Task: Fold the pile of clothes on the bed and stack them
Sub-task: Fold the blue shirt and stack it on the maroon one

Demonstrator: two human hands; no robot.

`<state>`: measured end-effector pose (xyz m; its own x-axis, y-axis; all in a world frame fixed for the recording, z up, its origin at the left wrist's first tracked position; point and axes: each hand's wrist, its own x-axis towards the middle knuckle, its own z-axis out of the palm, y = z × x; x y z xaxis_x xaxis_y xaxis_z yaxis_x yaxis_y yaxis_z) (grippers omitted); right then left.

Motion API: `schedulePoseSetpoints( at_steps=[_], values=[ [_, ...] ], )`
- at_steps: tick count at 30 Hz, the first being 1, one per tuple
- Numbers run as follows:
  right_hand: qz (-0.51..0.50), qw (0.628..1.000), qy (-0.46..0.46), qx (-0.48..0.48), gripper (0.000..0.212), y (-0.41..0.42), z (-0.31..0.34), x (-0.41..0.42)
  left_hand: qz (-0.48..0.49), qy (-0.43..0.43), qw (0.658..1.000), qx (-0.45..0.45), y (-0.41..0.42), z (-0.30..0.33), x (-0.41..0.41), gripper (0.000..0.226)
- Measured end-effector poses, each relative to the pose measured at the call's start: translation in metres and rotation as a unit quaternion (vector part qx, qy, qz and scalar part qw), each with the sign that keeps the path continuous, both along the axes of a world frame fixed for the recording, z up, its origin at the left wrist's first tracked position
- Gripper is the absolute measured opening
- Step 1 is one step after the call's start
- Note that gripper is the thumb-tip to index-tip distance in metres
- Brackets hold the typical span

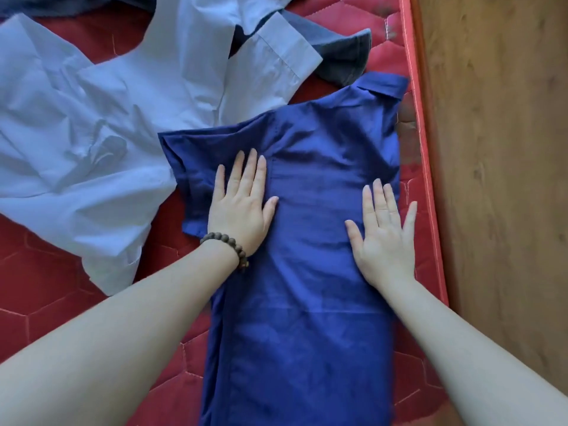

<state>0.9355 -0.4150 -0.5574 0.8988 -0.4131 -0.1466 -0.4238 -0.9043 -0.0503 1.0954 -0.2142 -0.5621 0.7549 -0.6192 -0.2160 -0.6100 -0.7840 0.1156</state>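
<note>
- dark blue cotton-like cloth: a short-sleeved dark blue shirt [307, 241] is laid lengthwise on the red quilted mattress [46, 302], collar at the far end, beyond both hands.
- the left hand [242, 207] is pressed flat on the shirt's left side, fingers straight and close together, nothing gripped; a beaded bracelet [227, 244] is worn at its wrist.
- the right hand [381, 232] is spread wide and flat on the shirt's right edge, nothing held.
- crumpled light blue shirts [107, 133] are seen left of and beyond the left hand.
- a grey garment [344, 56] is seen far beyond the right hand.
- a wooden floor [491, 149] is seen right of the right hand.
</note>
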Motion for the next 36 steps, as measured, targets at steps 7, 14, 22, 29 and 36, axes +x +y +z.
schedulePoseSetpoints(
  at_steps=[7, 14, 22, 29, 36],
  values=[
    [0.102, 0.992, -0.060, 0.044, 0.060, 0.087, -0.001, -0.035, -0.142, 0.041, 0.982, -0.121, 0.006, 0.015, -0.116, 0.059],
    [0.033, 0.999, -0.015, 0.016, 0.065, 0.071, -0.003, -0.081, -0.081, 0.019, 0.996, -0.014, 0.061, 0.001, -0.132, 0.069],
    [0.047, 0.998, -0.012, 0.032, 0.065, 0.084, 0.014, -0.131, 0.025, 0.031, 0.997, -0.060, 0.122, 0.025, -0.186, 0.065],
    [0.074, 0.996, -0.018, 0.047, 0.065, 0.149, 0.021, -0.166, 0.222, 0.110, 0.965, -0.089, 0.160, 0.046, -0.253, 0.031],
    [0.073, 0.996, -0.009, 0.043, 0.063, 0.217, 0.019, -0.185, 0.272, 0.152, 0.947, -0.074, 0.161, 0.052, -0.253, 0.028]
  ],
)
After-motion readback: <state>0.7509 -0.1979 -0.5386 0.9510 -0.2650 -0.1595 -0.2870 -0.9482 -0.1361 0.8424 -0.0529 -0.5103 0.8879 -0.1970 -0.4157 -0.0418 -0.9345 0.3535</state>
